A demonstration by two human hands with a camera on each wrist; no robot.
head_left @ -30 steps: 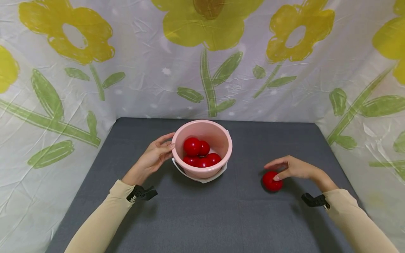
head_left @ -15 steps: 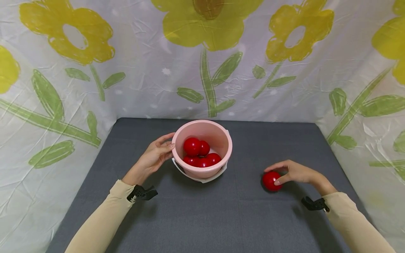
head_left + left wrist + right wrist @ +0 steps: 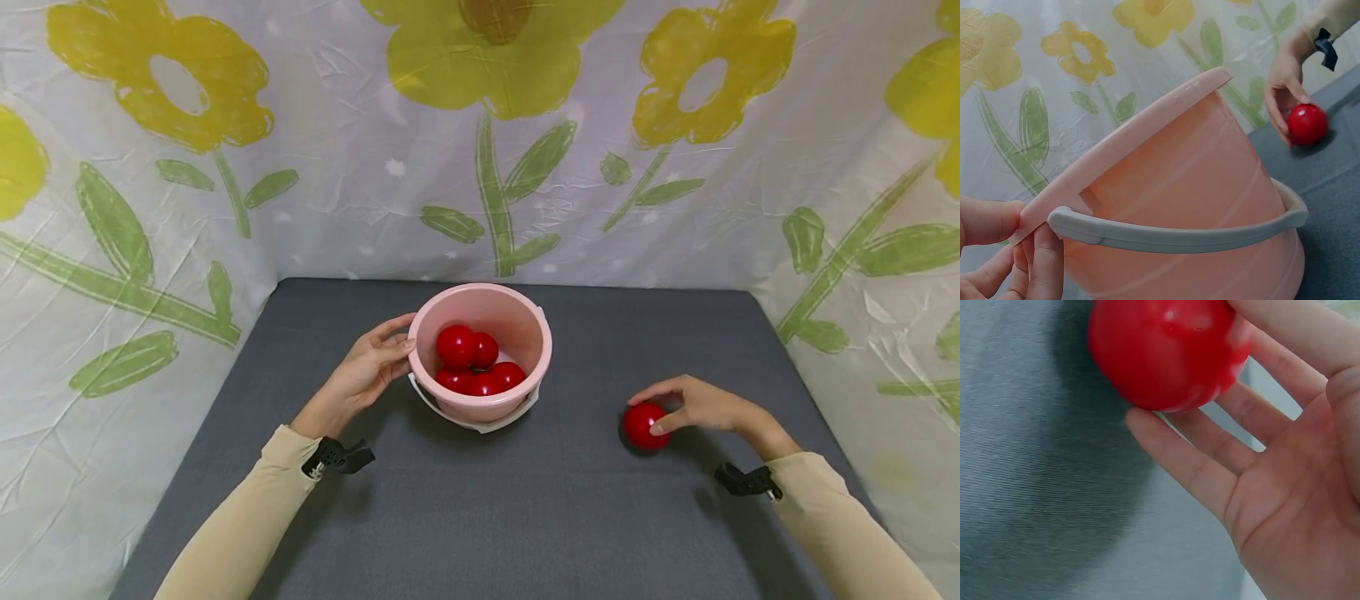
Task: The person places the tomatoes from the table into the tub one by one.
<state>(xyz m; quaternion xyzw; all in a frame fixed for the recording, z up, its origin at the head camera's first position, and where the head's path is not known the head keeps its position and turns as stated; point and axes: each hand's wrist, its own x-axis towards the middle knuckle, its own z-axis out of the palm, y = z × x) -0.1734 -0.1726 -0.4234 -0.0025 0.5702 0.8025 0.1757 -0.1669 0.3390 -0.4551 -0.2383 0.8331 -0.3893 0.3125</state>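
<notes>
My left hand (image 3: 369, 367) pinches the left rim of a pink bucket (image 3: 546, 354), thumb on the outer edge. Its pale grey handle (image 3: 1172, 239) hangs down along the near side. Inside the bucket lie several shiny red balls (image 3: 456, 347). Off to the right, my right hand (image 3: 701, 406) holds one more red ball (image 3: 645, 427) low over the table, with thumb and fingers around its sides. In the right wrist view the fingers (image 3: 1179, 469) reach under and behind this ball, and its top is cut off by the frame.
A dark grey cloth (image 3: 495, 517) covers the table. Behind it and along both sides hangs a white curtain (image 3: 337, 167) printed with yellow flowers. A black band (image 3: 337, 457) is on each wrist, over beige sleeves.
My right hand has settled lower around the red ball, its thumb shifting down onto the ball's near right side. The left hand and the bucket have stayed put.
</notes>
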